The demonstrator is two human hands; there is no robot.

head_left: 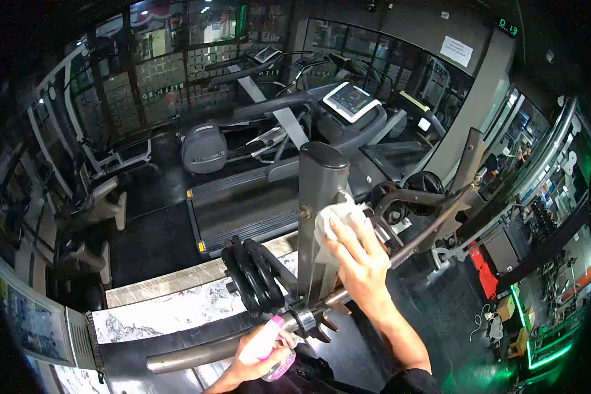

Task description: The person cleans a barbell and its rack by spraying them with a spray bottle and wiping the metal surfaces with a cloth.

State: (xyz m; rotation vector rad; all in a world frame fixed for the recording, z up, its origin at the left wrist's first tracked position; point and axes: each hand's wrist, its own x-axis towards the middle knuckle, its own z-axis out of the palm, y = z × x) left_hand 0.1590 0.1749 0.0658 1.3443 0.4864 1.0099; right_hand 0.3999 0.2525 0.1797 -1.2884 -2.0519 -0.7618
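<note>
My right hand (358, 253) presses a crumpled white cloth (335, 220) against the side of a dark upright metal post (313, 230). Its fingers are bent over the cloth. Low in the view, my left hand (269, 361) is wrapped round a white and pink spray bottle (267, 338), which leans to the right. Beneath both hands runs a long bare metal bar (197, 353), passing the foot of the post. Black weight plates (253, 276) hang just left of the post.
Behind the post stand a treadmill (243, 210) and an exercise machine with a console (351, 102). At left is a metal-framed machine (72, 125). A red object (483, 272) and a white cable (492, 325) lie on the dark floor at right.
</note>
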